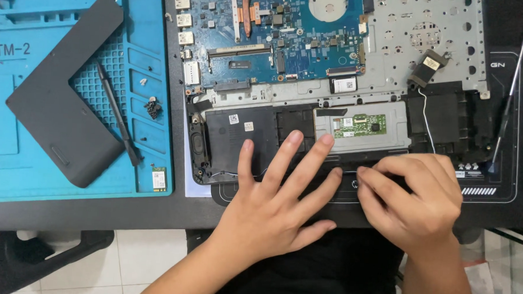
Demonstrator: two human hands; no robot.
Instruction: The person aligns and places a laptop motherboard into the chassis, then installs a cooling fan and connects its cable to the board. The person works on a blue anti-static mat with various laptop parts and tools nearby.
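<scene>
An opened laptop chassis (256, 129) lies on the desk with its blue motherboard (277, 31) and grey metal plate (428, 31) bare. My left hand (277, 205) lies flat with fingers spread on the chassis' near black part, fingertips close to the touchpad board (361, 126). My right hand (416, 199) is beside it, fingers curled down onto the near edge of the chassis, pinching at something too small to make out. A thin white wire (429, 121) runs down toward the right hand.
A blue work mat (19, 127) at left holds a black L-shaped cover panel (60, 99), a black spudger (117, 110), a small screw cluster (153, 107) and a small green card (159, 178). A screwdriver (511, 92) lies at right. Tiled floor shows below the desk edge.
</scene>
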